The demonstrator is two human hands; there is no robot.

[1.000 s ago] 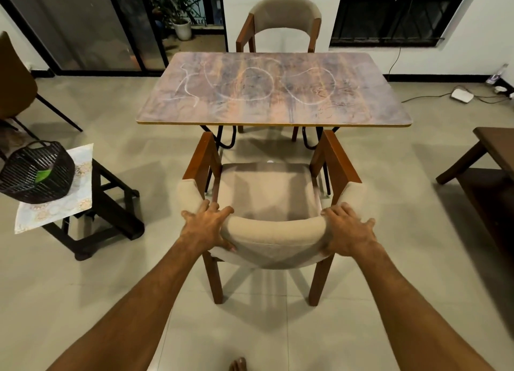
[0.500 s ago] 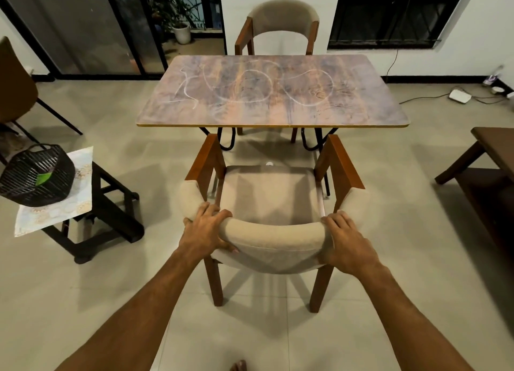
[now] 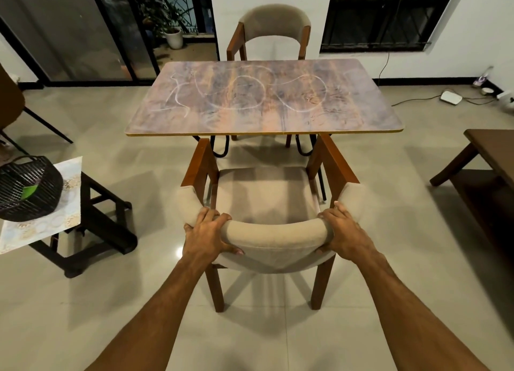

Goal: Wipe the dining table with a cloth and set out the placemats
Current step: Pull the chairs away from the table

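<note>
Pale tiled floor (image 3: 83, 329) surrounds the white-streaked wood-grain worktop (image 3: 264, 98); left hand (image 3: 207, 233) and right hand (image 3: 343, 231) each grip the curved backrest of the beige padded wooden chair (image 3: 267, 192), palms hidden.

A chair (image 3: 267, 198) stands between the hands and the bare dining table (image 3: 264, 101).

Near chair (image 3: 267, 198) before table (image 3: 264, 98) — far chair (image 3: 274, 28) behind; basket (image 3: 26, 187) left.
</note>
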